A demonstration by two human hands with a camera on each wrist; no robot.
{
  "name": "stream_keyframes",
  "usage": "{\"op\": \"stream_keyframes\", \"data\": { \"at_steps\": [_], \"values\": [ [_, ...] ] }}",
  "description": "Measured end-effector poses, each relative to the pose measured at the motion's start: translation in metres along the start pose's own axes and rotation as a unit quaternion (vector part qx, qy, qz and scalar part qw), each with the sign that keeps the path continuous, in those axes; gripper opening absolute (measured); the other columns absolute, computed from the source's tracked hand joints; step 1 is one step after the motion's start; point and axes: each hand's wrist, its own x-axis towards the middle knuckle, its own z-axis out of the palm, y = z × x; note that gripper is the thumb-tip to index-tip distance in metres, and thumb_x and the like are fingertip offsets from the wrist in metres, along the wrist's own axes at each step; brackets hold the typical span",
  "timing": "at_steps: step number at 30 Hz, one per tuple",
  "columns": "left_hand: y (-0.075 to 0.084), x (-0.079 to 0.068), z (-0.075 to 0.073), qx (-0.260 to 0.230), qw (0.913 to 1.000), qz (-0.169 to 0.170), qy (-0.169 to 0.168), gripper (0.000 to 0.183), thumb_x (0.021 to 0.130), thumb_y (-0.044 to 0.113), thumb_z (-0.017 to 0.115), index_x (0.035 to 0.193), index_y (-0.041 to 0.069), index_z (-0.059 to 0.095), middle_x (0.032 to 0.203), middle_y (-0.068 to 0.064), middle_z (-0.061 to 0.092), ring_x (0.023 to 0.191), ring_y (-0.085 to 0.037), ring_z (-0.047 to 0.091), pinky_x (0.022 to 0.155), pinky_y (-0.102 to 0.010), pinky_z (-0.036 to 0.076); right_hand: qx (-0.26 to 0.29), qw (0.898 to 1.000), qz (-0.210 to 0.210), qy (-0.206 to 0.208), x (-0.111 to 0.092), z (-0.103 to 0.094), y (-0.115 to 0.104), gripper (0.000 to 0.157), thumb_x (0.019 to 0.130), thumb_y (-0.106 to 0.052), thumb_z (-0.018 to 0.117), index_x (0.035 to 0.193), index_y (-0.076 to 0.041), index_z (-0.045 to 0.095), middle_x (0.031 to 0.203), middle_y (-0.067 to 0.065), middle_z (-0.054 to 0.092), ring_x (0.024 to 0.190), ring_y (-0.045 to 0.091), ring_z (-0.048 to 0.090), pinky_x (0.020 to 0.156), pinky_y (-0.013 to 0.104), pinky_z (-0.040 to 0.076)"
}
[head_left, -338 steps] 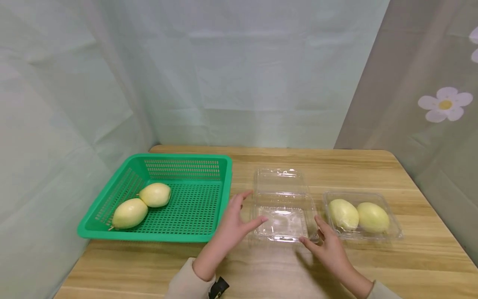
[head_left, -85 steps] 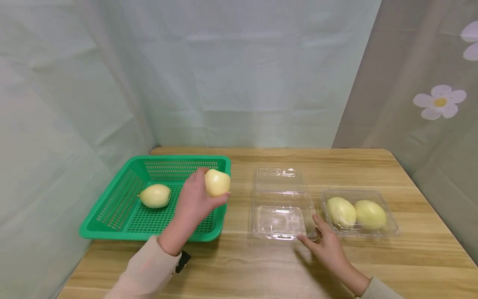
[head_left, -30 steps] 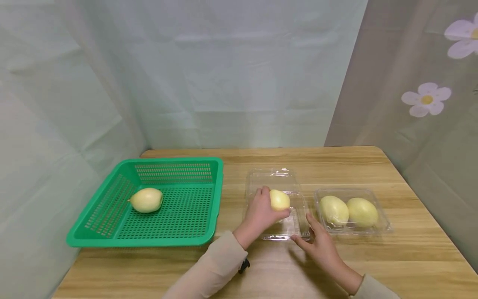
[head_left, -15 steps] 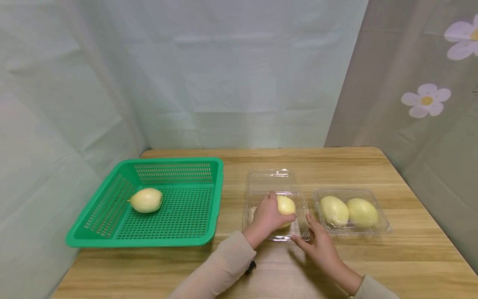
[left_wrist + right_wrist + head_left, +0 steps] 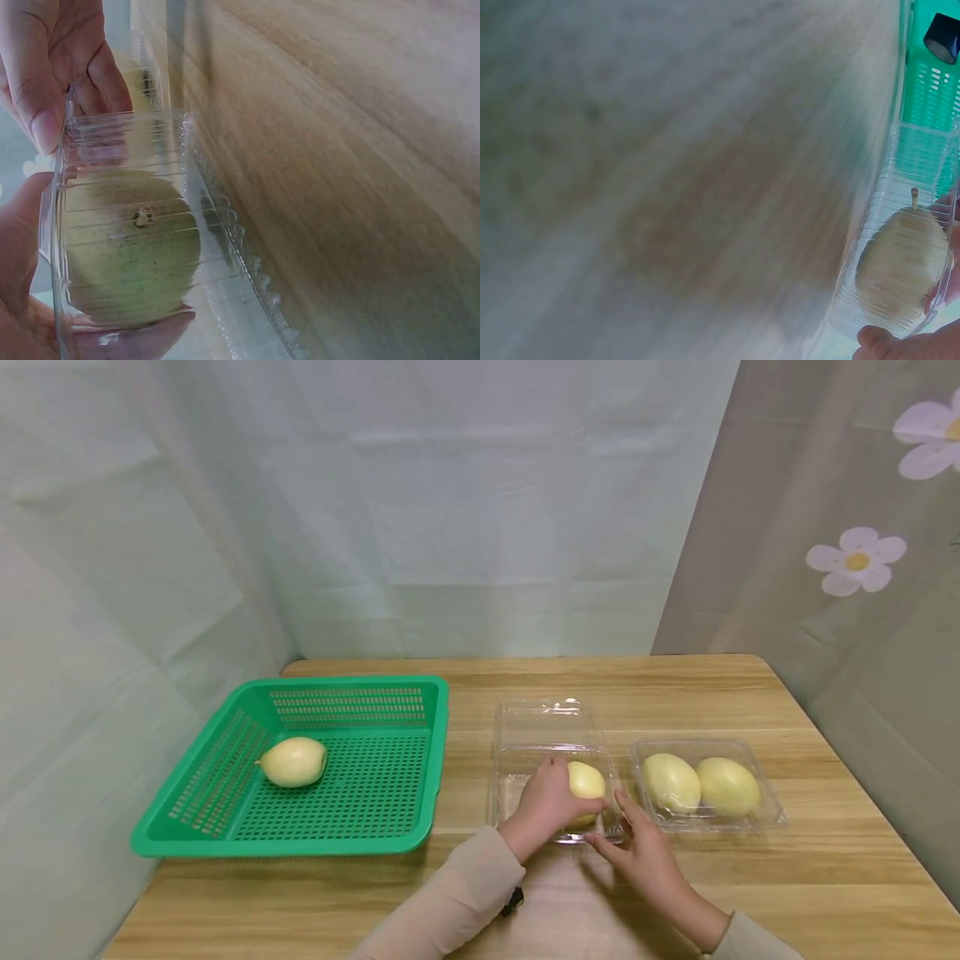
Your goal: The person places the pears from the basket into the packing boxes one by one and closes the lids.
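Observation:
In the head view my left hand [image 5: 546, 797] grips a pale yellow pear [image 5: 587, 782] down in the right part of a clear plastic clamshell container [image 5: 542, 724], whose lid lies folded back. Through the ribbed wall the left wrist view shows the pear [image 5: 135, 247] with its blossom end facing the camera. In the right wrist view the pear's stem [image 5: 914, 196] points away from my right hand. That right hand [image 5: 647, 853] holds the container's front right corner, thumb at the front edge and fingers along the side.
A green perforated basket [image 5: 375, 843] stands on the left with one pear [image 5: 295, 762] in it. To the right, a second clear container [image 5: 768, 814] holds two pears [image 5: 727, 787]. All stand on a wooden table [image 5: 720, 693] with curtains [image 5: 480, 527] behind.
From 2.8 seconds ago, my left hand has carried the pear from the basket to the container. Over the last second it lowers and shifts right inside. My right hand stays at the corner.

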Motion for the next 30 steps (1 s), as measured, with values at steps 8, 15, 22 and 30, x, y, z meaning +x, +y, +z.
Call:
{"op": "stream_keyframes", "data": {
  "at_steps": [8, 15, 22, 30],
  "values": [
    [0.0019, -0.0017, 0.0035, 0.027, 0.9996, -0.009, -0.006, 0.092, 0.063, 0.056, 0.081, 0.122, -0.008, 0.051, 0.107, -0.015, 0.059, 0.085, -0.026, 0.062, 0.071, -0.037, 0.055, -0.009, 1.000, -0.007, 0.003, 0.0003, 0.0005, 0.0004, 0.078, 0.075, -0.016, 0.079, 0.132, 0.019, 0.039, 0.136, 0.038, 0.039, 0.112, 0.051, 0.053, 0.088, 0.046, 0.049],
    [0.0034, -0.0009, 0.0059, 0.059, 0.9982, -0.009, -0.004, 0.090, 0.065, 0.060, 0.078, 0.120, -0.006, 0.052, 0.105, -0.016, 0.059, 0.084, -0.026, 0.062, 0.069, -0.036, 0.055, -0.002, 1.000, -0.011, 0.004, 0.0004, 0.0000, 0.0008, 0.077, 0.076, -0.015, 0.079, 0.132, 0.018, 0.040, 0.136, 0.038, 0.040, 0.113, 0.052, 0.052, 0.088, 0.045, 0.049],
    [0.0032, -0.0004, 0.0059, 0.069, 0.9976, -0.008, -0.006, 0.094, 0.065, 0.064, 0.076, 0.123, -0.006, 0.051, 0.105, -0.016, 0.059, 0.085, -0.027, 0.062, 0.067, -0.036, 0.054, 0.002, 1.000, -0.009, -0.001, 0.0009, -0.0003, 0.0009, 0.077, 0.076, -0.015, 0.079, 0.133, 0.018, 0.039, 0.137, 0.038, 0.038, 0.115, 0.052, 0.050, 0.089, 0.045, 0.048],
    [0.0023, -0.0005, 0.0061, 0.071, 0.9975, -0.004, -0.004, 0.093, 0.064, 0.066, 0.075, 0.121, -0.003, 0.052, 0.100, -0.012, 0.059, 0.080, -0.025, 0.062, 0.061, -0.034, 0.053, 0.003, 1.000, -0.001, -0.006, 0.0008, -0.0011, 0.0008, 0.078, 0.077, -0.016, 0.078, 0.134, 0.018, 0.038, 0.138, 0.038, 0.037, 0.115, 0.051, 0.051, 0.089, 0.045, 0.048]
  ]
}}
